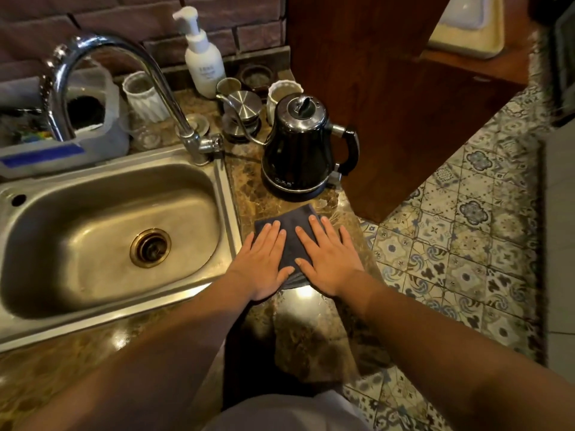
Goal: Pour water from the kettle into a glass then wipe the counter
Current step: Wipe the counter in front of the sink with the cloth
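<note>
Folded dark cloth [292,231] lies under flat hands [264,262].

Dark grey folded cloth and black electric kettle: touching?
Apart. In the head view, a strip of brown marble counter shows between the dark grey folded cloth and the black electric kettle.

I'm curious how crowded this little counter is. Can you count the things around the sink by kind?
Kettles: 2, black kettle, steel gooseneck kettle
White ribbed cups: 2
Pump bottle: 1
Dark cloth: 1
Tap: 1
Total: 7
</note>
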